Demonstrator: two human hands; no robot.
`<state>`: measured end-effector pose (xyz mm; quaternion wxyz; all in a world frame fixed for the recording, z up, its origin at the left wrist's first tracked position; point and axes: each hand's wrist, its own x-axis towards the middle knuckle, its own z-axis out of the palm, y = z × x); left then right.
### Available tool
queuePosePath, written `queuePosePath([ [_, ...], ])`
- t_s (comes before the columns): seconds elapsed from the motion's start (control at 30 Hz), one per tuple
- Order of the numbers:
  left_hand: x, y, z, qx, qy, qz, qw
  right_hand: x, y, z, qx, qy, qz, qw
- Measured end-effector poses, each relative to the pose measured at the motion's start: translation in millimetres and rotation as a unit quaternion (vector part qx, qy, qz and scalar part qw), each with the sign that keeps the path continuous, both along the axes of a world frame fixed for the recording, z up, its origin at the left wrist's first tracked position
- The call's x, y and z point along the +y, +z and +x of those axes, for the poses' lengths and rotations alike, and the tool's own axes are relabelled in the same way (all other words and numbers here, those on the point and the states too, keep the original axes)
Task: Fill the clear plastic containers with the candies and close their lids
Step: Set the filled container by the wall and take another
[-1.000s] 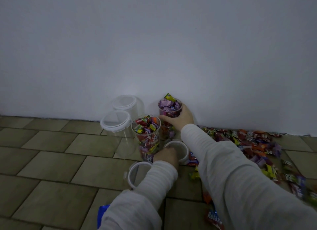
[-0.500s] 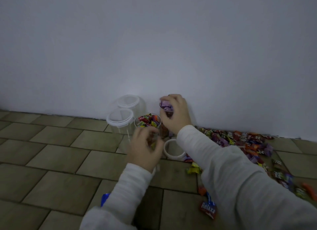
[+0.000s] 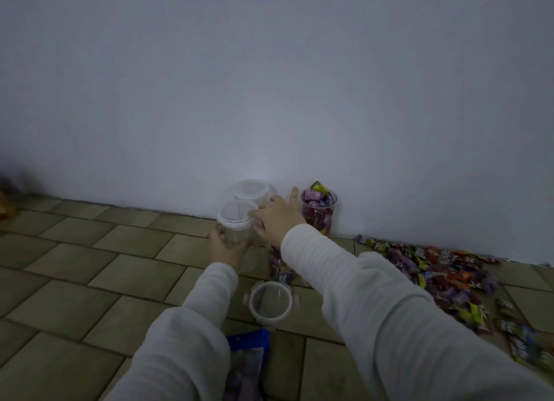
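- Tiled floor (image 3: pixel 75 281) across the whole lower view, meeting a pale wall (image 3: pixel 269 86) behind.
- Left hand (image 3: pixel 223 248) low on the near empty container (image 3: pixel 235 227), fingers (image 3: pixel 216 233) curled round its clear wall, gripping it near the base.
- That container upright on the floor, white lid (image 3: pixel 235 214) seated on top.
- Second empty container (image 3: pixel 253 191) just behind it against the wall, lid on as well.
- Loose lid (image 3: pixel 270 301) flat on the floor nearer the camera, between the two sleeves.
- Blue packet (image 3: pixel 248 343) at the bottom edge, partly hidden by the left sleeve.
- Right hand (image 3: pixel 277 218) at the near container's lid, fingers spread and fairly straight, fingertips (image 3: pixel 253 212) touching the lid's right edge; not wrapped round anything.
- Another candy-filled container (image 3: pixel 277 257) mostly hidden under the right wrist, only its lower part visible.
- Filled container (image 3: pixel 319 212) to the right, by the wall, no lid on, wrappers heaped above the rim.
- Loose candies (image 3: pixel 443 269) scattered along the floor on the far right, well apart from the empty containers.
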<state>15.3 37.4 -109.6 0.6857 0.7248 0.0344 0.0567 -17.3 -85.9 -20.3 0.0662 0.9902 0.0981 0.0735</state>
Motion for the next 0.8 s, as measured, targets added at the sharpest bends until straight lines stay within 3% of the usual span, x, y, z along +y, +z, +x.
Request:
queuePosePath([
  [0.17, 18, 12, -14, -0.109, 0.076, 0.064, 0.989, 4, 13, -12, -0.021, 0.033, 0.044, 0.998],
  [0.23, 24, 21, -30, -0.161, 0.106, 0.080, 0.978, 2, 16, -21, -0.044, 0.074, 0.115, 0.990],
  [0.33, 26, 38, -54, -0.223, 0.100, 0.068, 0.967, -5, 17, -37, -0.117, 0.177, 0.285, 0.935],
  [0.43, 17, 54, -76, -0.268, 0.043, 0.055, 0.961, -20, 21, -60, -0.174, 0.242, 0.369, 0.880],
  [0.63, -30, 73, -122, -0.280, -0.048, 0.012, 0.959, -58, 31, -113, -0.303, 0.260, 0.380, 0.834],
  [0.8, -77, 64, -161, -0.270, -0.136, -0.023, 0.953, -107, 19, -160, -0.346, 0.245, 0.353, 0.834],
])
